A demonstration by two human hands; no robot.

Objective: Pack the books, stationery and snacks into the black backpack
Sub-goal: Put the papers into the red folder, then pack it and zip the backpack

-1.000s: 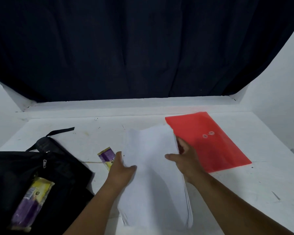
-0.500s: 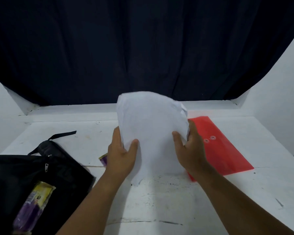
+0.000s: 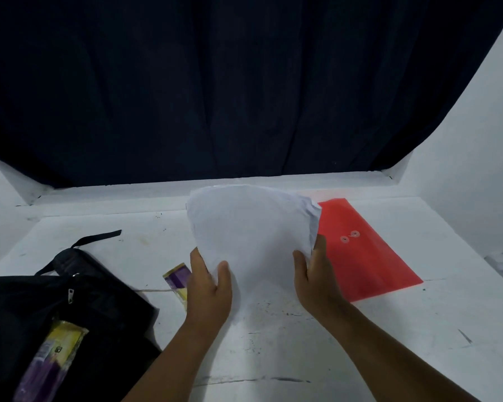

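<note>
I have the stack of white papers upright between both hands, its lower edge apparently down on the middle of the desk; I judge this is to square the sheets before they go anywhere. My left hand grasps the left lower edge, thumb curled over the front face and fingers behind. My right hand clasps the right edge the same way, thumb in front. The top of the stack bows away from me and its right corner looks ragged, so the sheets are not yet aligned.

The red plastic envelope lies flat toward the right edge of the desk, just behind my right hand, its string-button closure facing up. I take it as the likely sleeve for these papers, kept close for that reason.

The black backpack sits at the near-left corner, its zip apparently open, with a yellow and purple snack packet lying on it. A second snack packet rests on the desk just beside my left hand, partly hidden by it, between the backpack and the papers.
</note>
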